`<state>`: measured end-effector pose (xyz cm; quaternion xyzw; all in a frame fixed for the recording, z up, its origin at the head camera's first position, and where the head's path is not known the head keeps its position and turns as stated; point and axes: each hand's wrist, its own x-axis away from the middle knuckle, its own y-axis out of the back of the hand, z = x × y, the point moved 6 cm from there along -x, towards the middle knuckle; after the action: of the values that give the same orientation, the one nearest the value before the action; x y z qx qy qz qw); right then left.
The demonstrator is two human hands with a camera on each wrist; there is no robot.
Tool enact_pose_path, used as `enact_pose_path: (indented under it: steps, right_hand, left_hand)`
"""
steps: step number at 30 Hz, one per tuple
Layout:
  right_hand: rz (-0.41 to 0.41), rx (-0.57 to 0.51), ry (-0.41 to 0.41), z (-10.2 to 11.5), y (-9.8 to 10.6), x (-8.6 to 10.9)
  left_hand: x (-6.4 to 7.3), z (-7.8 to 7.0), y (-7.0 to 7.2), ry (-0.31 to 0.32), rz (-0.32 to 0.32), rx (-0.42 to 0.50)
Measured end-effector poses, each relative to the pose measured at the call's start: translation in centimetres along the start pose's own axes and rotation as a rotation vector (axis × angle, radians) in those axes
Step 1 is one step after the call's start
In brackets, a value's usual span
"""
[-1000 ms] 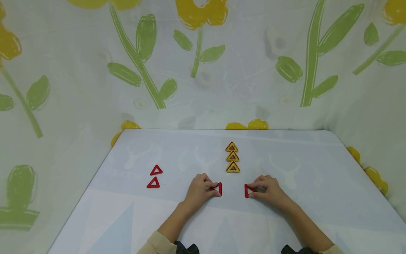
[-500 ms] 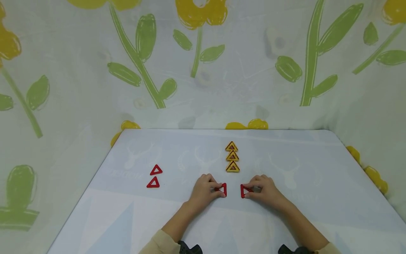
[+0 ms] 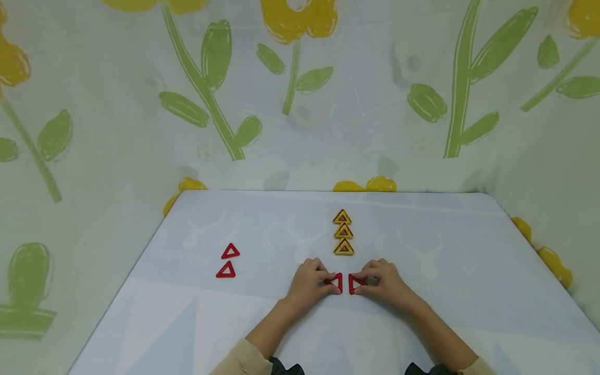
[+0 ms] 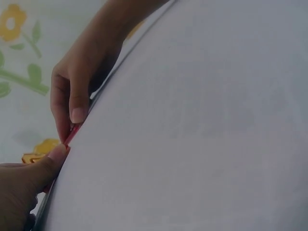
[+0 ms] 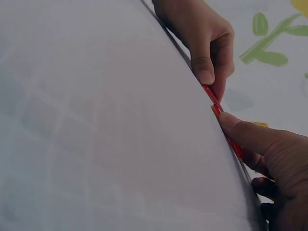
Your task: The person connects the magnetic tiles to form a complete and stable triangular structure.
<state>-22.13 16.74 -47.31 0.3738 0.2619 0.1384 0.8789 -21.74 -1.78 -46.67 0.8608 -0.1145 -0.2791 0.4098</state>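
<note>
My left hand (image 3: 309, 284) pinches a red triangle frame (image 3: 341, 283) between thumb and fingers, its straight side facing right. Opposite it, my right hand (image 3: 384, 282) pinches a second red triangle frame (image 3: 350, 284), its straight side facing left. A narrow gap parts the two in the head view. Seen edge-on in the right wrist view, the right-hand triangle (image 5: 236, 147) lies under the thumb, close to the other red piece (image 5: 208, 91). Just beyond the hands, three yellow triangles (image 3: 344, 247) with brown centres form a column, points away from me.
Two more red triangle frames, an upper one (image 3: 230, 257) and a lower one (image 3: 225, 275), lie at the left of the white table (image 3: 422, 333). Behind its far edge hangs a flower-printed cloth (image 3: 351, 130).
Both hands have moved toward each other, bringing their red triangles from well apart to nearly side by side below the yellow column. The other triangles have stayed put.
</note>
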Motion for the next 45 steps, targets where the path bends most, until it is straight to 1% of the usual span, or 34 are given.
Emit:
enact_pose_path:
  steps: [4,7,13,19,21,27,36,40,42,45]
  right_hand:
    - [-0.024,0.010,0.018,0.1,-0.1,-0.1]
    - [-0.036,0.012,0.026,0.1,-0.2,-0.1]
    - [-0.065,0.015,0.031,0.1,-0.3,-0.1]
    - [-0.073,0.022,0.043,0.3,-0.2,-0.1]
    - [-0.069,0.021,0.041,0.3,-0.3,0.0]
    - [-0.072,0.021,0.040,0.3,-0.3,0.1]
    - [-0.100,0.013,0.039,-0.2,-0.3,0.2]
    - [-0.101,0.013,0.042,-0.3,-0.3,0.2]
    - [-0.091,0.014,0.033,-0.3,-0.4,0.1]
    - [-0.078,0.014,0.019,-0.4,-0.4,0.2]
  left_hand:
    - [-0.1,-0.5,-0.1,-0.041,-0.012,-0.008]
    - [-0.1,-0.5,-0.3,-0.050,-0.015,-0.014]
    - [-0.1,-0.5,-0.7,-0.046,-0.022,-0.008]
    - [0.0,-0.7,-0.8,-0.086,-0.051,-0.022]
    - [0.0,-0.6,-0.8,-0.090,-0.053,-0.029]
    - [0.1,-0.5,-0.7,-0.074,-0.046,-0.016]
    - [0.0,-0.5,-0.8,-0.078,-0.036,0.018]
    - [0.1,-0.2,-0.8,-0.074,-0.018,-0.011]
    - [0.3,0.2,-0.6,-0.054,-0.013,-0.026]
    - [0.6,0.9,-0.1,0.021,-0.013,-0.022]
